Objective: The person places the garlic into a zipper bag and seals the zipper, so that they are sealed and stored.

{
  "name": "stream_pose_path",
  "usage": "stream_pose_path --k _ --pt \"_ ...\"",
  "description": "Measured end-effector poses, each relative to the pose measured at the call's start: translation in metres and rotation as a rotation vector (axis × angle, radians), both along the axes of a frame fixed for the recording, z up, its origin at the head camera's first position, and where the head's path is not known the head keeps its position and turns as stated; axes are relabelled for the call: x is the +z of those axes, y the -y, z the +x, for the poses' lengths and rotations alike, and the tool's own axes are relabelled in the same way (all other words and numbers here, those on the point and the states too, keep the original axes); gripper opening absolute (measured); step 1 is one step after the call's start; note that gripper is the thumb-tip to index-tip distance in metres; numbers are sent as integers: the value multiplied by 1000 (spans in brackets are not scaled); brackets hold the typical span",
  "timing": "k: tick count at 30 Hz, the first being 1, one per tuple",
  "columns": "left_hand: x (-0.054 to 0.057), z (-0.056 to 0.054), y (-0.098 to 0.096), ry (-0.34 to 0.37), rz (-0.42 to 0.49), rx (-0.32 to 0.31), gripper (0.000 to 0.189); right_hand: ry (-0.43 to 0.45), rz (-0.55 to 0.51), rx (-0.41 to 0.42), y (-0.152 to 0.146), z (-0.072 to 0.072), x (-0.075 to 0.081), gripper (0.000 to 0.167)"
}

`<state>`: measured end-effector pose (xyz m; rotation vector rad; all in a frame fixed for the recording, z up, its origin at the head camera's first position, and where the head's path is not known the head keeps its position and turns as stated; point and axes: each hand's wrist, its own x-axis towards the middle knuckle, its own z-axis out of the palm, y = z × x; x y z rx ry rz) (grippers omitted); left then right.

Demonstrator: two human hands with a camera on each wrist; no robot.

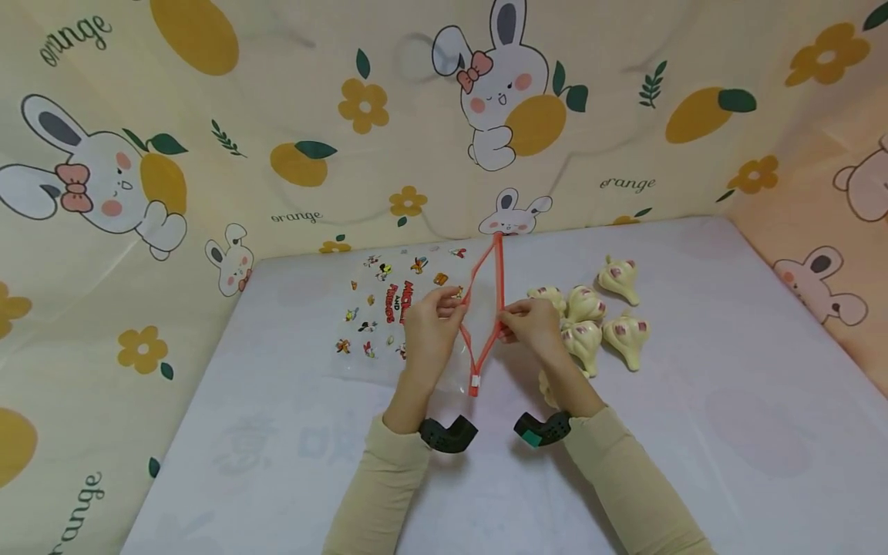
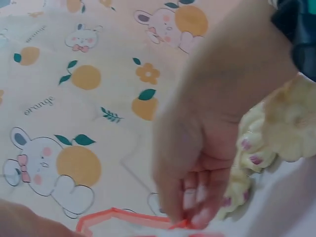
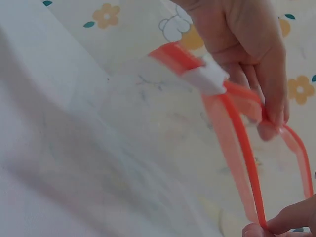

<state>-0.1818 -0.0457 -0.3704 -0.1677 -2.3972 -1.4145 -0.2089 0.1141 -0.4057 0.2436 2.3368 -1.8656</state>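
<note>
A clear plastic zip bag (image 1: 378, 362) printed with small cartoon figures and red lettering lies on the table, its red-edged mouth (image 1: 500, 270) spread into a diamond. My left hand (image 1: 432, 327) pinches the left edge of that mouth, while my right hand (image 1: 534, 327) pinches the opposite edge. A white slider (image 3: 206, 76) sits near one end of the red zip. Close to my right hand are several cream garlic-shaped pieces (image 1: 627, 339) with pinkish patches; the right forearm partly covers one. In the left wrist view, my right hand (image 2: 197, 153) is seen at the red edge.
The white tabletop (image 1: 277, 462) ends at a fabric backdrop (image 1: 375, 162) printed with rabbits, oranges and flowers, which rises at the back and both sides. A black band (image 1: 449, 434) is worn on each wrist.
</note>
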Motion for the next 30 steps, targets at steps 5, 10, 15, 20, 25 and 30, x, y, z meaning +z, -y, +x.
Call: stream_pose_path --k 5,10,15,20,25,30 --pt "10 2 15 27 -74 13 20 2 6 21 0 0 1 26" --pt "19 7 30 40 -123 11 16 10 4 14 1 1 3 25" --pt "27 11 39 -4 -222 33 18 11 29 -1 2 1 3 23" --pt "33 15 44 -86 -230 59 20 7 60 2 -1 0 3 22" --pt "38 15 54 -4 -16 6 20 7 72 -4 -6 -2 3 22" --pt "44 13 64 209 228 -117 22 4 77 -2 -9 -3 3 25"
